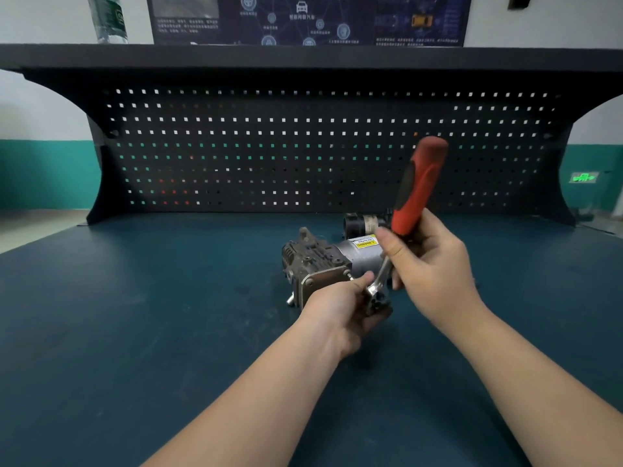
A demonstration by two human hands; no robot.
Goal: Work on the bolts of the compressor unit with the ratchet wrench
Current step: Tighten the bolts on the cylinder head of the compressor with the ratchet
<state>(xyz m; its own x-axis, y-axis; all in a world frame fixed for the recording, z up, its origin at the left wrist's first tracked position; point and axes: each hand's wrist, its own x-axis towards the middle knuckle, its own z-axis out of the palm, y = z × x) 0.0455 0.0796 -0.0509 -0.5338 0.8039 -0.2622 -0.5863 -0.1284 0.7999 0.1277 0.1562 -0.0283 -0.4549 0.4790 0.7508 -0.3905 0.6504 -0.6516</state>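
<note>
Compressor unit [323, 261] lies on its side on the dark blue-green surface [135, 332], slightly right of the frame centre. Its long axis runs from lower left to upper right: the dark finned head end points toward the left of the frame, and the grey cylindrical body with a yellow warning label [365, 243] points toward the right and slightly away from the viewer. A bolt [348, 274] protrudes from the plate on the near face of the head end.

Ratchet wrench [409, 210] stands steeply in front of the unit. Its red and black handle points toward the upper right of the frame, and its metal head is at the lower end, just below and right of the protruding bolt.

The right hand [428, 264] grips the wrench at the lower part of the handle, with the thumb laid across the shaft. The left hand [344, 311] has its fingers curled round the metal head of the wrench, just beside the plate of the unit. Whether the wrench head is seated on a bolt cannot be told.

A black pegboard [303, 150] rises behind the surface. A small dark cylindrical part [360, 223] lies behind the unit. A plastic bottle [108, 18] stands on the shelf at the upper left of the frame.
</note>
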